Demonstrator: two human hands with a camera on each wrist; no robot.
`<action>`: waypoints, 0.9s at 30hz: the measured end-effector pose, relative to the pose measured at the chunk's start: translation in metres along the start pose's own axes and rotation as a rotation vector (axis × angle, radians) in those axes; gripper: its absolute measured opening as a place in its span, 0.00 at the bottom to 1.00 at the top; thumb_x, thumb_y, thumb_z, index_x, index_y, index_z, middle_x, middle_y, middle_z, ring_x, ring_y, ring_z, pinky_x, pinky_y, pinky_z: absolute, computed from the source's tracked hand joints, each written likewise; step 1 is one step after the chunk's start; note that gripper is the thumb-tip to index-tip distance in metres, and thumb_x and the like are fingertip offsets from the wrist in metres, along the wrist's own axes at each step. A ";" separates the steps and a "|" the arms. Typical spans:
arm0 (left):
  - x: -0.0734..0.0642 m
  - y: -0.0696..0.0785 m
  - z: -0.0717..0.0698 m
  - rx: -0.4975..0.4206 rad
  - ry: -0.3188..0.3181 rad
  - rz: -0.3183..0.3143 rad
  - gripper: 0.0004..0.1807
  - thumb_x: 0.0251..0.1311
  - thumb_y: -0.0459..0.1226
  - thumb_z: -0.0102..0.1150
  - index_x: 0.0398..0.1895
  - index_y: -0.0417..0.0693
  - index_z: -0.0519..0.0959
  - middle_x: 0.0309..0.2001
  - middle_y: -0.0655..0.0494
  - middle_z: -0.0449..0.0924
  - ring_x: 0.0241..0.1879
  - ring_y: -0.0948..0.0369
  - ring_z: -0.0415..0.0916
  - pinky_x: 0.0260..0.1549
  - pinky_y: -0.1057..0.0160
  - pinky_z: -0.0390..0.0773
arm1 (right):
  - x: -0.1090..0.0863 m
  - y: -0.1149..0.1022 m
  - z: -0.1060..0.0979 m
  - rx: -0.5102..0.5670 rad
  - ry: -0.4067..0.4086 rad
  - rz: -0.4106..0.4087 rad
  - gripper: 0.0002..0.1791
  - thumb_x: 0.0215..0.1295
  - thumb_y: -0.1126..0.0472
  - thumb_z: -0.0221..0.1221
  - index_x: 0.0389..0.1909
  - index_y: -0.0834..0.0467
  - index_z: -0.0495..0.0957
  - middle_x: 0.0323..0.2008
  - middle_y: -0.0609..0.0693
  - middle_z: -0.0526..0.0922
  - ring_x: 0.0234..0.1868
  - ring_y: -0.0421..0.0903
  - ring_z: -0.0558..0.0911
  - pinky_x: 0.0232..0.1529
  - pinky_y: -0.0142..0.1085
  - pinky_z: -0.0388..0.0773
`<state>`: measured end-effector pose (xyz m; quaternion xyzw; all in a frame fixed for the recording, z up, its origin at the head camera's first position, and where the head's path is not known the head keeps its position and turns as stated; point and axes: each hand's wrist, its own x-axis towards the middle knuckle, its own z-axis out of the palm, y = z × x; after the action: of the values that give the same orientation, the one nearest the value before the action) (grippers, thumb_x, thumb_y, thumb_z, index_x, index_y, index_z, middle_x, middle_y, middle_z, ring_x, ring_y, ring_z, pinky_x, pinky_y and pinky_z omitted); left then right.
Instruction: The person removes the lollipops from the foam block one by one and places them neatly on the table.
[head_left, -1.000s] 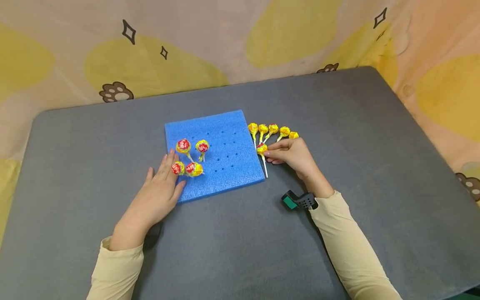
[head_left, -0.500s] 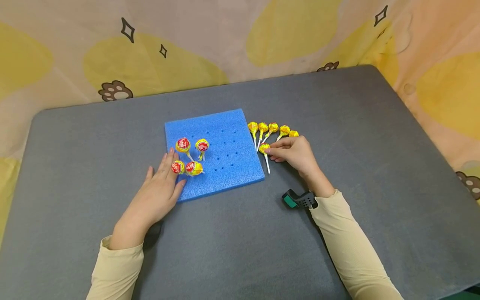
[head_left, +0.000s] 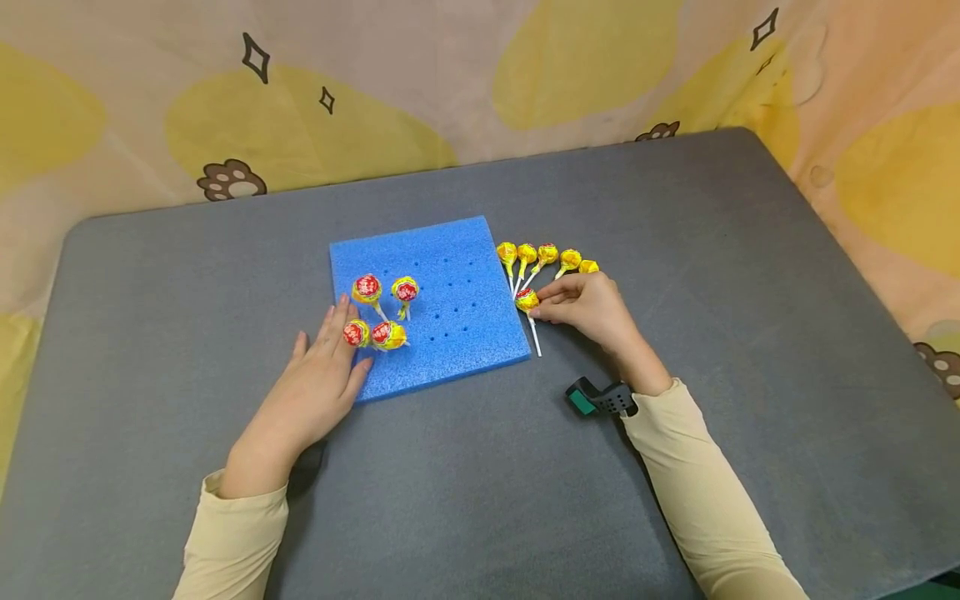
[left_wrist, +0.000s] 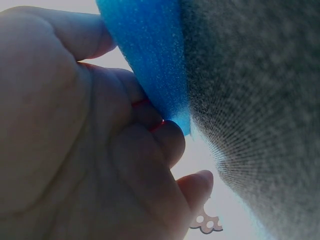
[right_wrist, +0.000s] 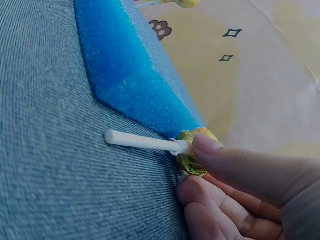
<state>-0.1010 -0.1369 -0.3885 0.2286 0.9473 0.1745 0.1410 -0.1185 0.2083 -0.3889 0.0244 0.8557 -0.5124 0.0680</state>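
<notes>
My right hand [head_left: 588, 308] pinches a yellow-wrapped lollipop [head_left: 527, 300] by its head, just off the right edge of a blue foam board [head_left: 450, 367]. In the right wrist view the thumb lies on the wrapper and the white stick [right_wrist: 142, 140] points away from the hand. At the board's left edge rests my left hand [head_left: 315, 387], fingers fairly straight, thumb on the top face. In the left wrist view the fingers lie along the foam's side [left_wrist: 155, 55]. Several lollipops [head_left: 405, 290] stand in the board's left part, tilted at differing angles.
Several more yellow lollipops [head_left: 547, 253] lie fanned out on the grey table [head_left: 450, 483] beyond my right hand, which partly hides the outermost. Small holes dot the board's middle and right. A patterned cloth [head_left: 420, 75] hangs behind the table.
The right hand first shifted the pinched lollipop slightly right, away from the board. Since then its stick end has tipped a little nearer me. The left hand stays on the board.
</notes>
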 end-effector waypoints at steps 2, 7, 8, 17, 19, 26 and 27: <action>-0.002 -0.001 0.000 0.000 0.003 -0.005 0.39 0.70 0.42 0.44 0.73 0.31 0.40 0.75 0.39 0.34 0.73 0.44 0.35 0.64 0.35 0.40 | 0.001 0.000 -0.001 0.021 -0.023 0.005 0.13 0.52 0.68 0.69 0.38 0.70 0.83 0.31 0.59 0.86 0.26 0.36 0.83 0.28 0.29 0.79; -0.006 -0.003 -0.001 0.000 0.006 -0.019 0.39 0.70 0.43 0.44 0.73 0.32 0.39 0.75 0.40 0.33 0.73 0.45 0.34 0.64 0.35 0.40 | 0.003 0.001 -0.003 0.120 -0.070 0.017 0.13 0.54 0.71 0.67 0.41 0.73 0.81 0.33 0.59 0.86 0.28 0.37 0.83 0.31 0.31 0.80; -0.006 -0.003 -0.001 0.000 0.006 -0.023 0.39 0.70 0.43 0.45 0.73 0.32 0.39 0.75 0.40 0.33 0.73 0.45 0.34 0.64 0.35 0.40 | 0.004 0.001 -0.003 0.146 -0.075 0.020 0.13 0.55 0.71 0.66 0.41 0.73 0.81 0.33 0.58 0.86 0.28 0.38 0.84 0.31 0.31 0.80; -0.005 -0.002 -0.004 -0.012 -0.002 -0.030 0.37 0.70 0.42 0.44 0.73 0.32 0.43 0.75 0.42 0.32 0.73 0.46 0.33 0.64 0.35 0.38 | 0.005 0.004 -0.009 0.279 -0.070 0.023 0.16 0.56 0.70 0.65 0.43 0.76 0.79 0.29 0.49 0.86 0.30 0.43 0.85 0.34 0.35 0.82; -0.004 -0.001 -0.004 -0.013 -0.004 -0.032 0.37 0.70 0.43 0.44 0.73 0.33 0.44 0.75 0.43 0.32 0.73 0.46 0.33 0.64 0.36 0.38 | 0.004 0.003 -0.010 0.303 -0.066 0.022 0.17 0.56 0.70 0.65 0.44 0.77 0.78 0.29 0.49 0.86 0.30 0.43 0.85 0.35 0.35 0.82; -0.001 0.001 -0.002 -0.005 -0.014 -0.042 0.38 0.70 0.44 0.45 0.74 0.34 0.44 0.75 0.44 0.33 0.73 0.47 0.33 0.65 0.37 0.38 | 0.002 -0.002 -0.008 0.375 -0.035 0.009 0.19 0.56 0.70 0.66 0.45 0.79 0.76 0.29 0.48 0.86 0.30 0.44 0.85 0.35 0.35 0.82; -0.001 0.001 -0.002 -0.004 -0.012 -0.040 0.38 0.69 0.44 0.45 0.74 0.34 0.44 0.75 0.44 0.33 0.73 0.47 0.33 0.65 0.37 0.39 | 0.002 -0.002 -0.006 0.377 -0.037 0.000 0.19 0.57 0.70 0.65 0.45 0.79 0.76 0.29 0.48 0.86 0.30 0.44 0.85 0.35 0.35 0.82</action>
<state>-0.1004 -0.1368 -0.3863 0.2105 0.9505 0.1722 0.1505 -0.1211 0.2127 -0.3843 0.0272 0.7432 -0.6639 0.0782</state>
